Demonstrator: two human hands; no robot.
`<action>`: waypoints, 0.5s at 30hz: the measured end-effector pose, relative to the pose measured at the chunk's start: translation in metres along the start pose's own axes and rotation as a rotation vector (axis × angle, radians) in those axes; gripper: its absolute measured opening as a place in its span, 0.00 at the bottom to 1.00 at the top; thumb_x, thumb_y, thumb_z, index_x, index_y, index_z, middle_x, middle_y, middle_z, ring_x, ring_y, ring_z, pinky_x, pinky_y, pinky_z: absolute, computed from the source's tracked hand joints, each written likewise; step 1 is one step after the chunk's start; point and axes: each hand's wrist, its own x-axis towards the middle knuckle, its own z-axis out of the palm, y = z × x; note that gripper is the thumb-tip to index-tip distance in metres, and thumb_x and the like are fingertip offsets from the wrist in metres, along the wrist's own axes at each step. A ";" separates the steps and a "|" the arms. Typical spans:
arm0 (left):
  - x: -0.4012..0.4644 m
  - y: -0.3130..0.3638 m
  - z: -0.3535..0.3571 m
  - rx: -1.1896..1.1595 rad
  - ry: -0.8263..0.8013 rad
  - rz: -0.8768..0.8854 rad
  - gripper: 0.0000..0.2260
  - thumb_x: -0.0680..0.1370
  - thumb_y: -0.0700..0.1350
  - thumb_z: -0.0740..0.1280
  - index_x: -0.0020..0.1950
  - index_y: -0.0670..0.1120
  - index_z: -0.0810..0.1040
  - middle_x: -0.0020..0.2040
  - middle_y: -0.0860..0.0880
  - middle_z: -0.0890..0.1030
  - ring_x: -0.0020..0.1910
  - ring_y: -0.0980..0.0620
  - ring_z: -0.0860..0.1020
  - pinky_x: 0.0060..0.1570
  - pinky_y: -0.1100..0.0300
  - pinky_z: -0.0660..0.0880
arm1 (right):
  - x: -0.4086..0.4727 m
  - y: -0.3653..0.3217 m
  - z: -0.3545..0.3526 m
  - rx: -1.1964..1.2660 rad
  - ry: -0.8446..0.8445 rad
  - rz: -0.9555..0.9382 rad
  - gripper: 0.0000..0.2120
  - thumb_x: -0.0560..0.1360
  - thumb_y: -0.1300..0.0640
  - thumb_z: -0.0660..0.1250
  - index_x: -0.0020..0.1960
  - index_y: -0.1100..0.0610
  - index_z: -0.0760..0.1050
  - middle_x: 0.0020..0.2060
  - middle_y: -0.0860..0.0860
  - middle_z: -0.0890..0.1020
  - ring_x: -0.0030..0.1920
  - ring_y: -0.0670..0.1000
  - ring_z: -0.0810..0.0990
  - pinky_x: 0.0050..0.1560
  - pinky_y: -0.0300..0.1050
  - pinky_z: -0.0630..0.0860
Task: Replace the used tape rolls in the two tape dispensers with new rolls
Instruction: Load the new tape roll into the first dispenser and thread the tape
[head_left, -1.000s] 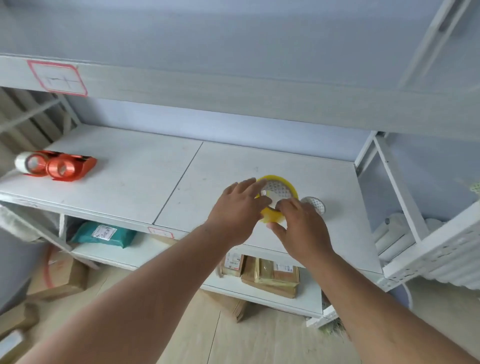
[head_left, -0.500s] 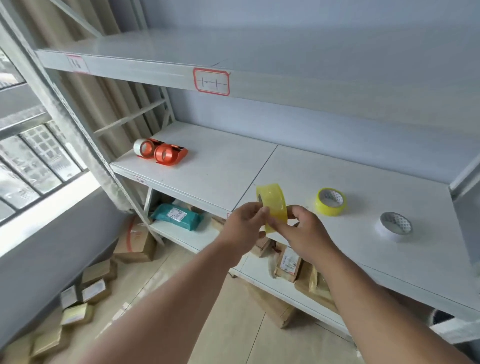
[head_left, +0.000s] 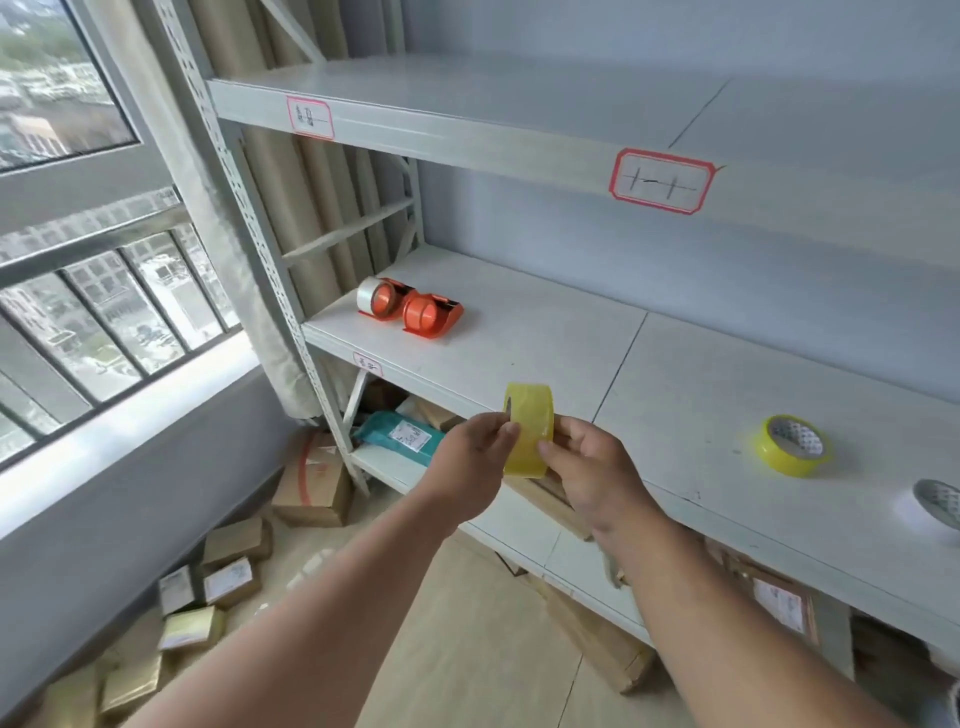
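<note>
Both hands grasp the new yellow tape roll (head_left: 529, 430) on edge at frame centre, left hand (head_left: 475, 466) pinching its rim, right hand (head_left: 589, 470) gripping its side; best carry it level to the orange dispensers (head_left: 410, 308) on the shelf (head_left: 545, 338) upper left.

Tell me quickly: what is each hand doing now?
Left hand: pinching the yellow tape roll.
Right hand: gripping the same roll.

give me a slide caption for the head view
Both hands, left and right, hold a yellow tape roll before the shelf.
</note>
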 end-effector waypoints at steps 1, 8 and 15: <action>0.007 -0.001 -0.006 0.005 0.007 -0.001 0.12 0.83 0.55 0.63 0.57 0.53 0.84 0.48 0.50 0.86 0.52 0.45 0.84 0.59 0.42 0.81 | 0.008 0.000 0.007 0.016 -0.008 -0.001 0.14 0.82 0.66 0.65 0.61 0.54 0.83 0.53 0.51 0.89 0.57 0.52 0.87 0.65 0.53 0.80; 0.049 -0.010 -0.051 0.012 -0.041 -0.029 0.11 0.82 0.41 0.67 0.62 0.49 0.83 0.49 0.53 0.88 0.43 0.58 0.82 0.48 0.60 0.76 | 0.063 0.000 0.048 -0.024 -0.016 -0.014 0.13 0.78 0.60 0.69 0.60 0.48 0.83 0.53 0.48 0.89 0.57 0.51 0.87 0.67 0.58 0.79; 0.104 -0.033 -0.106 0.005 -0.083 -0.021 0.10 0.83 0.41 0.67 0.60 0.52 0.83 0.50 0.55 0.88 0.45 0.60 0.83 0.54 0.59 0.79 | 0.109 -0.008 0.105 -0.070 0.036 0.000 0.12 0.77 0.57 0.69 0.55 0.43 0.84 0.52 0.46 0.89 0.56 0.50 0.87 0.65 0.56 0.81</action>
